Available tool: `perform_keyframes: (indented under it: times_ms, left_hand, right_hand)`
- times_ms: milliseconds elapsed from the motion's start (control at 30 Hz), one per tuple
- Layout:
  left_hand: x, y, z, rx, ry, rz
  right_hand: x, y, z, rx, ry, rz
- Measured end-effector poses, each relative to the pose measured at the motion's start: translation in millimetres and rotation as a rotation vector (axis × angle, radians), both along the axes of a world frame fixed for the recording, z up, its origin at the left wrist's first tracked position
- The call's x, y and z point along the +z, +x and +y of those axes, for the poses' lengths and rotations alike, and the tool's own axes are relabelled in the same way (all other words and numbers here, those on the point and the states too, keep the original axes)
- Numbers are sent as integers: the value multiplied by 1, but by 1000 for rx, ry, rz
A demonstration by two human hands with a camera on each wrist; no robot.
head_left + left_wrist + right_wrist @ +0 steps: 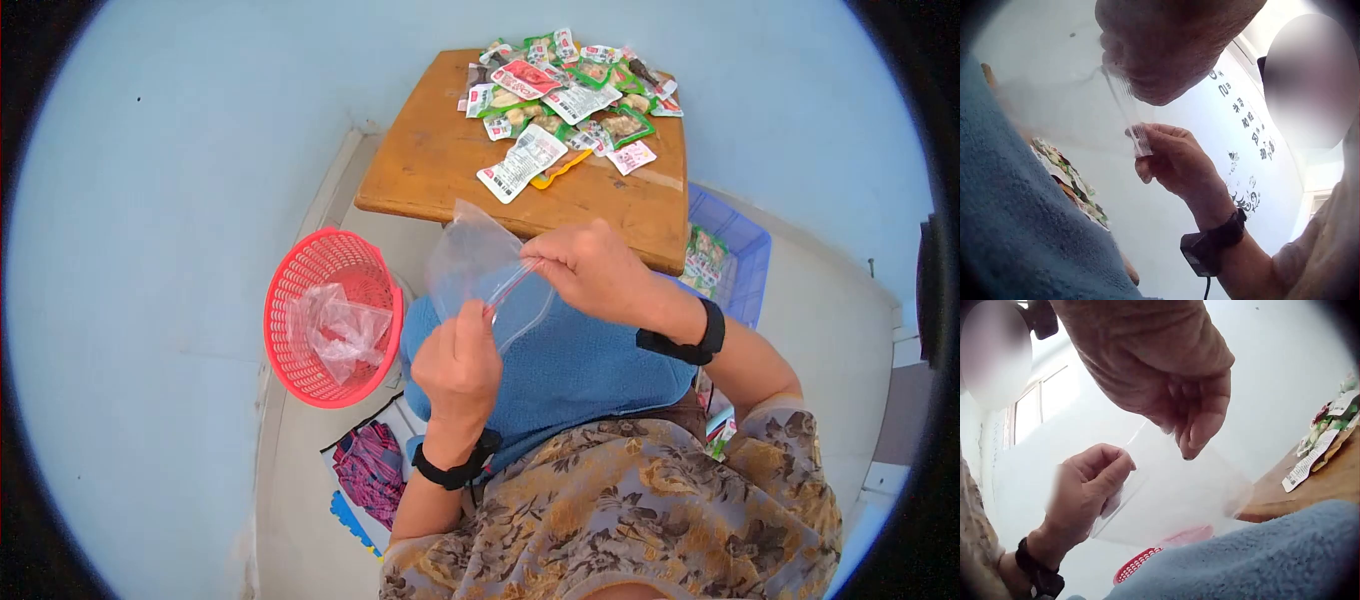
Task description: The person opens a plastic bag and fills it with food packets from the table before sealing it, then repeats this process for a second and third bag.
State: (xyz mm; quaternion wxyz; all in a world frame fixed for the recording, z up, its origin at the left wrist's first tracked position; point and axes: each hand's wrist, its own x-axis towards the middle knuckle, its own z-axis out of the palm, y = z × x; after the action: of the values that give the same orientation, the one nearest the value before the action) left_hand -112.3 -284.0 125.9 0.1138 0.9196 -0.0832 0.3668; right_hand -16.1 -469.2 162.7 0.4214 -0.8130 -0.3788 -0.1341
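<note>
A clear plastic zip bag (470,255) is stretched between both hands above the blue fleece on the person's lap. My left hand (460,365) pinches one end of its mouth strip, and the right hand (595,270) pinches the other end, higher and further right. From the left wrist, the ridged strip (1124,106) runs taut from one hand to the other. The bag's see-through body (1172,494) hangs flat in the right wrist view, and nothing shows inside it. Both hands have curled fingers with thumbs against the plastic.
Small snack packets (585,100) are heaped on the wooden table (420,160) ahead. A red basket (275,345) with crumpled clear plastic stands at left. At right, a blue crate (755,250) holds more packets. Checked cloth (370,470) lies on the floor beside the person.
</note>
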Motion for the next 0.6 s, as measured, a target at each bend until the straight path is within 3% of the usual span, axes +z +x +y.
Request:
perform_keyframes:
  times_ms: [67, 133, 267, 367, 433, 500, 600]
  left_hand:
    - [9, 8, 3, -57, -93, -15]
    - [22, 17, 6, -75, -118, -56]
    - [56, 42, 9, -90, -158, -197]
    - [75, 68, 21, -65, -44, -403]
    - [85, 83, 30, -29, 4, -424]
    - [95, 105, 37, 39, 91, -534]
    - [102, 142, 43, 105, 64, -514]
  right_hand:
    - [12, 5, -4, 23, -2, 65]
    - [28, 19, -6, 42, -164, 4]
    - [59, 48, 11, 29, -143, -73]
    - [70, 72, 35, -1, 23, -207]
    - [74, 91, 55, -52, 264, -379]
    - [75, 111, 69, -93, 245, -382]
    - [56, 145, 91, -148, 396, -373]
